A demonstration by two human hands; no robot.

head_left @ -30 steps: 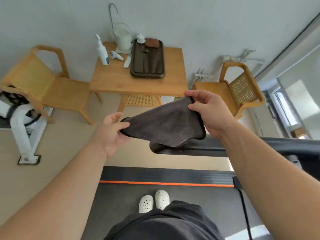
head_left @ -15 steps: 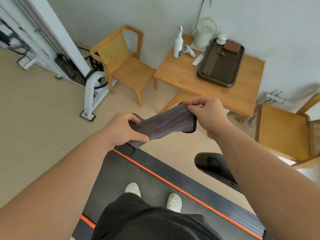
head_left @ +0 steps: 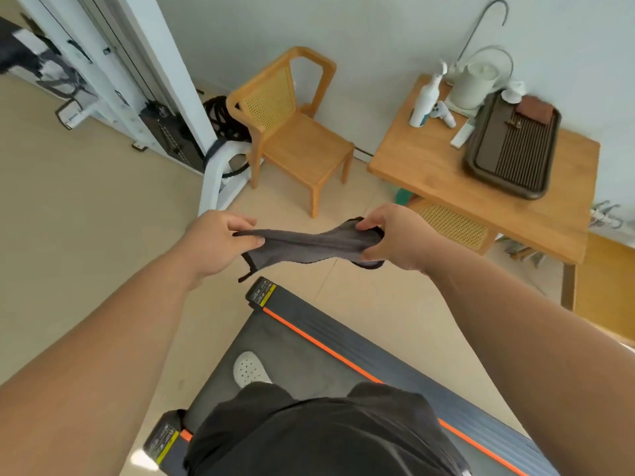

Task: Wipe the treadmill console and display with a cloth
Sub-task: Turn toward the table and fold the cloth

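Grey cloth [head_left: 309, 245] hangs in mid-air near the middle of the view, pulled into a twisted band between both hands. The left hand [head_left: 213, 242] pinches its 9 o'clock end, with thumb and fingers [head_left: 249, 240] pressed together on the fabric and a loose corner drooping below. The right hand [head_left: 398, 235] grips the 3 o'clock end, its fingers [head_left: 369, 224] curled round a bunched fold.

Below the cloth, toward 6 o'clock, the dark treadmill deck [head_left: 309, 355] runs with an orange stripe [head_left: 330, 352] along its edge, and a white perforated shoe [head_left: 249, 367] stands on the belt. At 12 o'clock a wooden chair [head_left: 295, 132] with a cane back sits against the wall.

At 2 o'clock a wooden worktop [head_left: 429, 166] carries a dark slatted tea tray [head_left: 508, 149], a white kettle [head_left: 476, 84] and a white pump bottle [head_left: 424, 101]. At 10 o'clock stands a white exercise machine frame [head_left: 137, 80].
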